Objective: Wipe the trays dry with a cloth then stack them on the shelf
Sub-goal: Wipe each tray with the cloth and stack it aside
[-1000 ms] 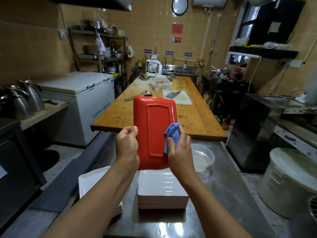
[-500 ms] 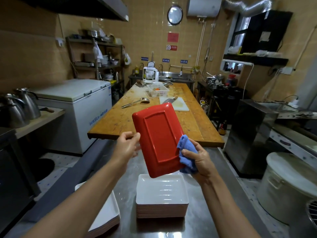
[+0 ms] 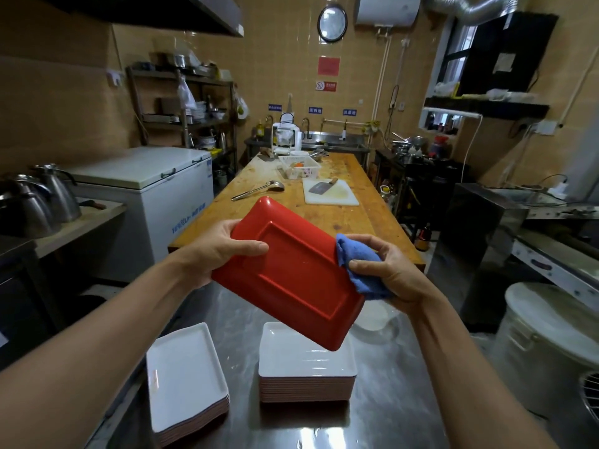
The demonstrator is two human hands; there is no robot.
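Head view: a tiled kitchen with a steel bench [image 3: 389,400] carrying two stacks of white trays [image 3: 306,361], and a long wooden table [image 3: 350,218] beyond. The left hand [image 3: 214,251] grips a red tray [image 3: 291,273], fingers clamped on its upper-left edge. The right hand [image 3: 389,273] pinches a blue cloth [image 3: 359,267] against the tray's right edge. Held above the bench, underside up, the tray's long axis runs upper left to lower right.

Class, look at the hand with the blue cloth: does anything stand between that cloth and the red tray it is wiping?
Nothing visible does. The right hand presses the blue cloth straight against the right edge of the red tray, which the left hand holds up above the white tray stacks.
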